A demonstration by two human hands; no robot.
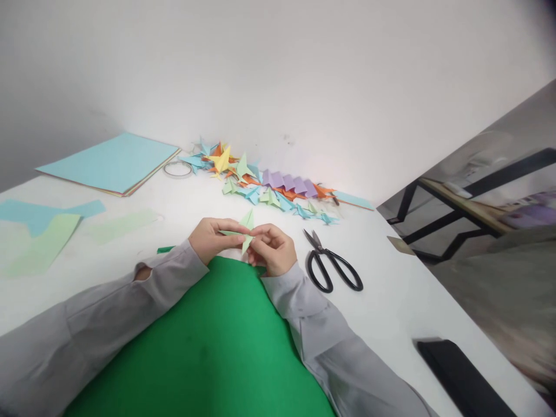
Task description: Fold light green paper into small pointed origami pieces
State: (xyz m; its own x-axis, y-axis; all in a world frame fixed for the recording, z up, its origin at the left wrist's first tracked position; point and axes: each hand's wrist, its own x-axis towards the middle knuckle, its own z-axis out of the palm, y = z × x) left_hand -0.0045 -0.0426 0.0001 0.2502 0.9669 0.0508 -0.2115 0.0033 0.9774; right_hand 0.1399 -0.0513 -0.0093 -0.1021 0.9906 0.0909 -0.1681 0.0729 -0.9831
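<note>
A light green folded paper piece (247, 220) with pointed ends is held between both hands, just over the near edge of the white table. My left hand (214, 238) pinches it from the left, thumb and fingers pressed on its side. From the right, my right hand (274, 249) grips its middle with the fingertips, close to the left fingertips. Beyond the hands lies a long cluster of folded paper shapes in yellow, orange, blue and green, with a row of purple ones (289, 182).
Black-handled scissors (320, 250) lie slightly open right of my hands. Blue sheets (117, 162) are stacked at the back left beside a thin ring (178, 168). Green and blue scraps (47, 243) lie at the left. A black flat object (463, 376) is at the lower right.
</note>
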